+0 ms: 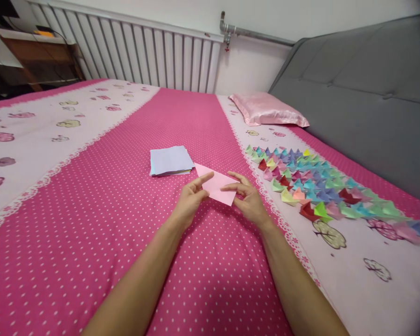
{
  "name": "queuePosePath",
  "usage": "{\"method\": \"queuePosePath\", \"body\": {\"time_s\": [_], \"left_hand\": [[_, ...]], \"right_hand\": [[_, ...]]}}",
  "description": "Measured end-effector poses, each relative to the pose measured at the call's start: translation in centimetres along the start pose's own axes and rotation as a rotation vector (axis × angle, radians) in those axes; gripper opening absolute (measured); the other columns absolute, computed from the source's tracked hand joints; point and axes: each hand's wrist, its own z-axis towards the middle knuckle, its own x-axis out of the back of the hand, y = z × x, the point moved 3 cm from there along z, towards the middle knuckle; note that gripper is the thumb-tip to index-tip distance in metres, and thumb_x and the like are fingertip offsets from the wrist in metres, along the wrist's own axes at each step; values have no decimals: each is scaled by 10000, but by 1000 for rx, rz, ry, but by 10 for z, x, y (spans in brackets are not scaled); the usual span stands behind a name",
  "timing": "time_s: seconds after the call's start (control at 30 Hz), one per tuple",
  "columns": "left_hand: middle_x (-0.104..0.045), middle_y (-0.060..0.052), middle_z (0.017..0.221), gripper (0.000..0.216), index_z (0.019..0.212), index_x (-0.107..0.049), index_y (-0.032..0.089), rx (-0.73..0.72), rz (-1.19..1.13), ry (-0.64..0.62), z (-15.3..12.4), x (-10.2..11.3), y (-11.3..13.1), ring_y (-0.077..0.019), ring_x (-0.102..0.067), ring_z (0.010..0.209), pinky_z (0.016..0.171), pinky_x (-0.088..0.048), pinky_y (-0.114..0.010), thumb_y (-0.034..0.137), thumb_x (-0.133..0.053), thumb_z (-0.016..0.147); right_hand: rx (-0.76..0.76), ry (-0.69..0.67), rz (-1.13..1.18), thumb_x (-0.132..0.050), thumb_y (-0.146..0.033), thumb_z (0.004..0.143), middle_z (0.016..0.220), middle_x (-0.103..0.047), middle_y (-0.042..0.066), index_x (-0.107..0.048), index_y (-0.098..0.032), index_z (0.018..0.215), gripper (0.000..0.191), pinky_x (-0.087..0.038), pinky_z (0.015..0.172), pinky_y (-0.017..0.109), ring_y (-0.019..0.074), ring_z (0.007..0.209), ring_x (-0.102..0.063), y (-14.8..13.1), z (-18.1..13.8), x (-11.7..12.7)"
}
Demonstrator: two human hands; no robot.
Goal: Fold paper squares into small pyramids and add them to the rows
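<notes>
A pink sheet of origami paper (215, 183), with a pointed left corner, is held between my two hands above the bed. My left hand (193, 196) pinches its left part between thumb and fingers. On the opposite side, my right hand (247, 198) grips the paper, its fingers lying over the front and the thumb near the lower edge. Just beyond my left hand rests a stack of square paper (171, 160), with a pale lavender sheet on top and other colours showing at its edges.
Rows of small folded paper boats (322, 182) in many colours cover the bed at the right. A pink satin pillow (268, 109) lies behind them by the grey headboard (357, 88). A white radiator (143, 51) lines the wall; a desk (38, 51) stands far left.
</notes>
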Motion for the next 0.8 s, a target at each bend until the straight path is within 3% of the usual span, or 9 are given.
{"method": "queuePosePath", "body": {"time_s": [0.2, 0.5, 0.67, 0.8], "left_hand": [[-710, -77, 931, 571, 1157, -631, 155, -2, 53, -36, -2, -1, -1, -102, -607, 716, 655, -447, -200, 2, -552, 613], [-690, -99, 1041, 617, 1218, -582, 182, -26, 77, -155, -5, -4, -1, -129, -632, 794, 667, -479, -220, 109, -733, 624], [-720, -95, 918, 573, 1187, -606, 176, -32, 144, -64, -4, -3, -5, -101, -614, 638, 560, -464, -200, 213, -769, 639], [-727, -73, 829, 512, 1129, -646, 166, -88, 162, -37, -3, -6, -6, -97, -611, 611, 594, -485, -213, 226, -773, 637]], "right_hand": [[17, -2, -29, -704, -205, 701, 1157, -580, 74, -742, -254, 861, 171, -438, 927, 404, 244, 1101, -550, 3, 2, 1], [-2, 80, 3, -706, -307, 729, 815, -663, 31, -736, -217, 793, 115, -477, 745, 315, 174, 802, -617, -7, 3, 1], [-61, 166, 82, -747, -342, 676, 714, -675, 14, -702, -177, 747, 185, -483, 646, 291, 157, 665, -613, -5, 1, 1], [-81, 295, 144, -791, -314, 609, 705, -665, -5, -661, -171, 784, 261, -479, 593, 258, 136, 628, -601, -2, 0, 1]]}}
